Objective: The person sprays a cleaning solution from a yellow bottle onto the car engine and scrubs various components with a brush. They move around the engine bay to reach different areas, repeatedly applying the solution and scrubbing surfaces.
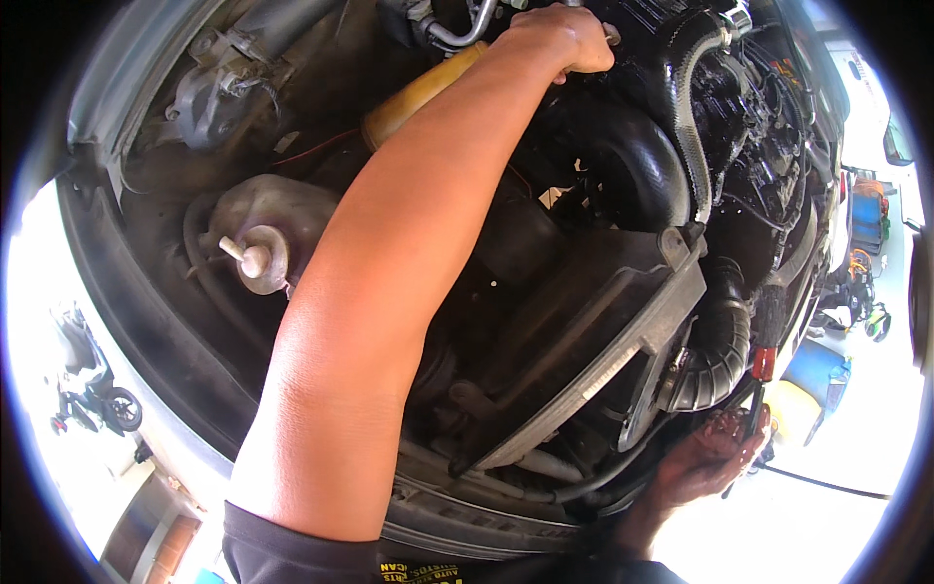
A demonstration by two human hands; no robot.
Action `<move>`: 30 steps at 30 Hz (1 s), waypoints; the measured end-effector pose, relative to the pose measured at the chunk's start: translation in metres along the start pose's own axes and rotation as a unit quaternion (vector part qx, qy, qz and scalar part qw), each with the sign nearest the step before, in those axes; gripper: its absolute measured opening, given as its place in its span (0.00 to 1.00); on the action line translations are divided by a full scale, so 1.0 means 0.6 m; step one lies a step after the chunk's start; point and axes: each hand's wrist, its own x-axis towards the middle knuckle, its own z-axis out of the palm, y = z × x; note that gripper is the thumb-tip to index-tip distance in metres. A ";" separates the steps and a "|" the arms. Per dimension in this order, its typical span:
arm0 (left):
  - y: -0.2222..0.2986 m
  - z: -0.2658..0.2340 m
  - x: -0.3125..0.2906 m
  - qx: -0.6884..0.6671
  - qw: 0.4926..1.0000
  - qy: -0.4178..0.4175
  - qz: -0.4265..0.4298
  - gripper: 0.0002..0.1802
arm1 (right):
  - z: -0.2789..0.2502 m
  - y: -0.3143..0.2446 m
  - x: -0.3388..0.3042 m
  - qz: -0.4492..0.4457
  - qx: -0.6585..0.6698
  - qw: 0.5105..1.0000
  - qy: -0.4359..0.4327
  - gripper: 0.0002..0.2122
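Observation:
Across the engine bay stretches my left arm, with my left hand closed at the far side beside a bent metal pipe. What its fingers grip is mostly hidden; a small greyish end shows beside them. Low on the right, my right hand has its fingers closed round the dark handle of a brush. The brush points upward, with a red band and dark bristles. Close to it bends a black corrugated hose. Beyond lies the wet, shiny black engine, with a thick curved black pipe.
A grey-brown reservoir with a capped spout and a yellowish cylinder flank my left arm. A slanted grey-edged panel stands between my arms. Outside the car are a motorbike and a blue container.

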 end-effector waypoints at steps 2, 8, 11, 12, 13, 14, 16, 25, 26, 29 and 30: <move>0.004 -0.003 -0.009 0.009 1.000 0.011 0.002 0.24 | -0.001 0.004 -0.001 -0.045 -0.131 0.990 -0.005 0.26; -0.006 -0.015 0.001 0.027 1.000 -0.003 0.008 0.24 | 0.022 -0.008 -0.002 -0.051 -0.153 0.986 0.041 0.27; -0.013 -0.011 0.013 0.020 0.998 -0.054 0.016 0.25 | 0.032 -0.020 0.010 0.054 0.029 0.995 0.083 0.26; -0.014 -0.009 0.013 0.038 0.998 -0.044 0.025 0.26 | 0.036 -0.023 0.012 0.065 0.073 0.992 0.084 0.26; -0.017 -0.007 0.011 0.058 0.997 -0.034 0.033 0.27 | 0.039 -0.025 0.016 0.072 0.142 0.985 0.070 0.27; -0.018 -0.007 0.007 0.077 0.996 -0.022 0.042 0.28 | 0.044 -0.026 0.019 0.082 0.132 0.985 0.071 0.27; -0.026 -0.013 -0.010 0.045 0.993 -0.041 0.096 0.30 | 0.054 -0.023 0.024 0.092 0.179 0.978 0.050 0.26; -0.077 -0.025 -0.169 0.121 0.964 -0.071 0.227 0.25 | 0.087 -0.020 0.037 0.019 0.131 0.990 0.050 0.19; -0.080 -0.024 -0.182 0.151 0.962 -0.081 0.213 0.25 | 0.089 -0.024 0.038 0.002 0.094 0.995 0.047 0.19; -0.079 -0.021 -0.214 0.199 0.959 -0.108 0.169 0.26 | 0.095 -0.034 0.043 -0.030 0.049 0.998 0.041 0.19; -0.075 -0.022 -0.222 0.210 0.956 -0.117 0.169 0.26 | 0.097 -0.037 0.044 -0.036 0.038 0.998 0.039 0.19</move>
